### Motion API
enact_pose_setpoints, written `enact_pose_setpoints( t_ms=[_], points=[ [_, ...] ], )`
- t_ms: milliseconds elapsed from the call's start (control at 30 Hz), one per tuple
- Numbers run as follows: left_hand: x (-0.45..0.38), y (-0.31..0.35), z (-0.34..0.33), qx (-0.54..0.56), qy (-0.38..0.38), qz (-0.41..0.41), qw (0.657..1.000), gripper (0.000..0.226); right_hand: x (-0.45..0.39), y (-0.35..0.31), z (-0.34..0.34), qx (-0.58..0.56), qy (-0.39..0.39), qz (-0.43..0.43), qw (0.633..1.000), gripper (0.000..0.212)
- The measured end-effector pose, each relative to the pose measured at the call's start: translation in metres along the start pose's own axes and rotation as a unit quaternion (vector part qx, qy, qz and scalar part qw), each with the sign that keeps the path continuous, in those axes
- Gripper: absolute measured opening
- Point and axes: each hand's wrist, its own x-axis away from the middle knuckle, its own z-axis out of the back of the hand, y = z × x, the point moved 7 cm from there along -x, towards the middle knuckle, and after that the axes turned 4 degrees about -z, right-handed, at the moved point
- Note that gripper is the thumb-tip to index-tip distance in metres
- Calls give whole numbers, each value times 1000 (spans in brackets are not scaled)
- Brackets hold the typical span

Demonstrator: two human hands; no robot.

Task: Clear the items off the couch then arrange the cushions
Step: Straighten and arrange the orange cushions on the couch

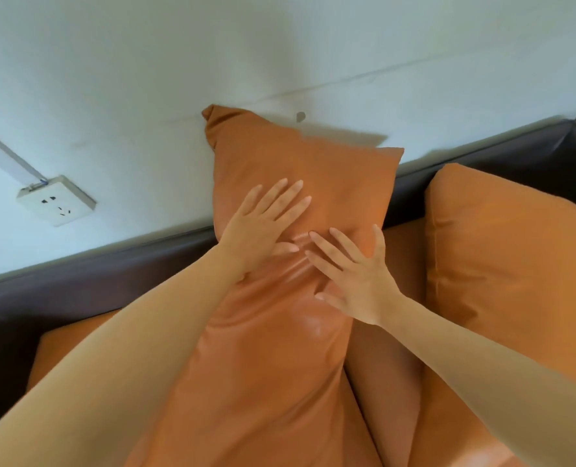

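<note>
An orange leather cushion (300, 170) stands upright in the middle, leaning on the dark couch back (87, 281) and rising above it against the wall. My left hand (263, 227) presses flat on its front with straight fingers. My right hand (350, 278) lies just below and right of it, fingers spread, also pressing the cushion, which dents and creases under both palms. A second orange cushion (502, 257) leans against the couch back to the right. Another orange cushion (54, 355) shows at the left, mostly hidden by my left arm.
A pale wall (279, 45) runs behind the couch. A white power socket (55, 200) with a cable duct sits on the wall at the left. The couch back's top edge runs diagonally from lower left to upper right.
</note>
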Motion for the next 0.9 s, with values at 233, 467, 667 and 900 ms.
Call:
enact_pose_setpoints(
  t_ms=[233, 467, 667, 900],
  points=[
    [-92, 25, -12, -45, -153, -84, 984, 121, 14, 16, -38, -69, -53, 7, 996, 89],
    [-104, 21, -41, -44, -253, -74, 964, 115, 4, 19, -60, -109, -53, -1, 993, 72],
    [-95, 15, -41, -78, -231, -104, 964, 78, 0, 15, -65, -147, 0, 12, 989, 79],
    [-73, 15, -32, -52, -181, -87, 978, 54, -3, 15, -36, -183, 40, 74, 980, 75]
  ],
)
